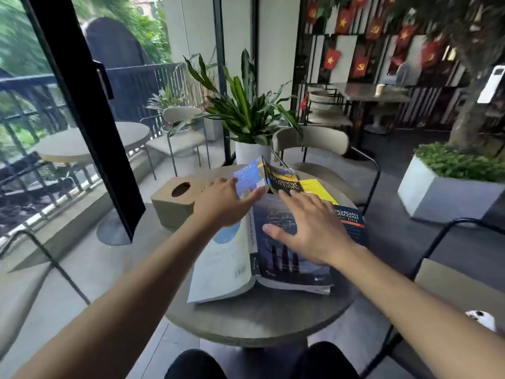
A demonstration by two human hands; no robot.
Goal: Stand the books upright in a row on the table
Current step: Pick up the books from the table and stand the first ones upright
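A large book (281, 263) lies opened face down on the round grey table (246, 321), its dark cover on the right and its pale cover on the left. Behind it a smaller blue and black book (269, 175) stands propped open like a tent. A dark blue book with a red stripe (352, 220) and a yellow book (318, 188) lie flat at the right. My left hand (222, 203) reaches over the pale cover, fingers touching the blue cover of the propped book. My right hand (306, 228) hovers spread over the dark cover, fingertips near the propped book.
A tan tissue box (177, 201) sits on the table's left side. A white pot with a green plant (252, 154) stands just behind the table. Chairs (314, 140) ring the table, and a glass door frame (90, 113) stands at the left.
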